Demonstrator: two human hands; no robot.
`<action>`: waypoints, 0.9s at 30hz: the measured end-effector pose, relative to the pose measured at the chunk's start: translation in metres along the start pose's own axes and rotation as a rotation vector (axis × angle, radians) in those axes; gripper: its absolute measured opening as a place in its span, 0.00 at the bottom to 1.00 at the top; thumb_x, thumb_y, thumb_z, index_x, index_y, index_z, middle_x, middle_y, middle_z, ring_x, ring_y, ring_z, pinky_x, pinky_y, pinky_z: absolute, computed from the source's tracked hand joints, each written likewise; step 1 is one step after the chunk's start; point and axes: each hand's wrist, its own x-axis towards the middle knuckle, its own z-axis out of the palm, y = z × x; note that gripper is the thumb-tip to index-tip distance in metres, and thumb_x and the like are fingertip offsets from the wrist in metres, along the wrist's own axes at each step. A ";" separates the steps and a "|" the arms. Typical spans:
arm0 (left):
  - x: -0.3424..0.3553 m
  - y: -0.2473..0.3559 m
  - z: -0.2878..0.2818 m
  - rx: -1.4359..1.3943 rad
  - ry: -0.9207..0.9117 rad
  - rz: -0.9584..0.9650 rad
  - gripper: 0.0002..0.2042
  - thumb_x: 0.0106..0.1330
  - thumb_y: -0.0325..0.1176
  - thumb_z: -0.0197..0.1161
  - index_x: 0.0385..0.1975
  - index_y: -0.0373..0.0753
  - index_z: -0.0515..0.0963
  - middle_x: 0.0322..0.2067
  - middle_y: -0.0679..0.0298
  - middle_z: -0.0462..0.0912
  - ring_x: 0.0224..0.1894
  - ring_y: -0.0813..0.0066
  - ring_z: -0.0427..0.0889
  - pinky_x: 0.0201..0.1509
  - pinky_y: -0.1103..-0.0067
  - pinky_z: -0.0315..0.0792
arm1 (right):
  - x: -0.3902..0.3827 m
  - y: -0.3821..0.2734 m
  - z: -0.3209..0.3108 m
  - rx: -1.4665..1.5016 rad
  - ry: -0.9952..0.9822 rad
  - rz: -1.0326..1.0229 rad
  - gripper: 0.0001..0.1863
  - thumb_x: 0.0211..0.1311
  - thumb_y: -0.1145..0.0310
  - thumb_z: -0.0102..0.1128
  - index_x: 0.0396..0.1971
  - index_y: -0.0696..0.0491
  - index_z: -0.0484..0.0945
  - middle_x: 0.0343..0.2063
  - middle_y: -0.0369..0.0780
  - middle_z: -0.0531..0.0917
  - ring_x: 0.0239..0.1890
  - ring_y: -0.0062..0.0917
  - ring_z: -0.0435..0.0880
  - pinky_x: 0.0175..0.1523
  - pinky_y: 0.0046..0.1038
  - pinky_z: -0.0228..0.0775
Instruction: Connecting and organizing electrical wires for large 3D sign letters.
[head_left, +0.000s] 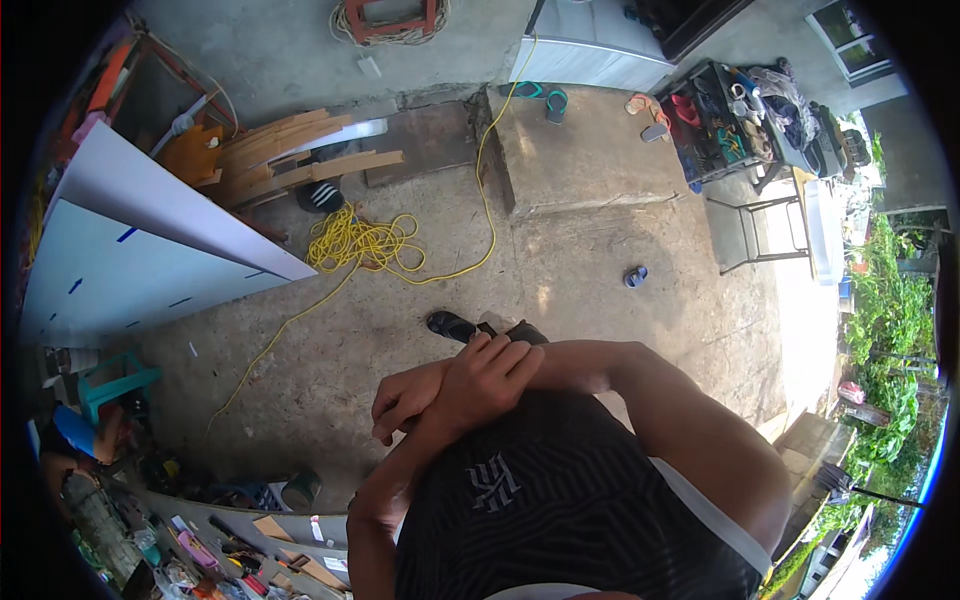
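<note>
My arms cross in front of my dark patterned sleeveless shirt point(540, 480). My left hand point(487, 375) lies over my right forearm point(575, 365), its fingers curled against it. Out past the left wrist comes my right hand point(405, 395), with bent fingers pointing down beside my left forearm. Its palm is hidden, so whatever it may hold does not show. Just beyond the hands, a black sandal point(450, 325) is on one foot; the other foot is mostly covered by my arms.
A tangled yellow cord point(360, 240) trails over the concrete floor. White panels point(150, 260) lean at the left, near a teal stool point(118, 385). A concrete step point(590, 150) and a shoe rack point(715, 120) stand ahead. One blue slipper point(636, 276) lies on the floor.
</note>
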 end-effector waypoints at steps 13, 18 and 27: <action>0.010 -0.010 -0.003 -0.103 -0.016 0.067 0.11 0.52 0.33 0.60 0.35 0.37 0.76 0.29 0.63 0.74 0.33 0.68 0.78 0.38 0.74 0.70 | -0.002 -0.011 -0.008 -0.125 -0.023 -0.026 0.19 0.69 0.58 0.57 0.40 0.61 0.82 0.28 0.39 0.85 0.31 0.19 0.81 0.37 0.24 0.72; -0.012 -0.017 0.019 -0.116 0.114 0.112 0.09 0.50 0.38 0.59 0.24 0.40 0.71 0.26 0.66 0.71 0.31 0.69 0.74 0.36 0.72 0.66 | 0.005 -0.020 -0.004 0.043 -0.049 0.096 0.15 0.73 0.63 0.52 0.42 0.60 0.81 0.31 0.35 0.83 0.35 0.16 0.79 0.42 0.21 0.69; -0.029 -0.028 0.016 0.093 0.190 -0.030 0.10 0.47 0.39 0.61 0.22 0.41 0.71 0.25 0.66 0.72 0.31 0.67 0.75 0.34 0.69 0.66 | 0.040 -0.025 0.002 -0.029 -0.329 0.317 0.17 0.72 0.60 0.53 0.45 0.60 0.81 0.25 0.30 0.80 0.30 0.11 0.73 0.37 0.17 0.64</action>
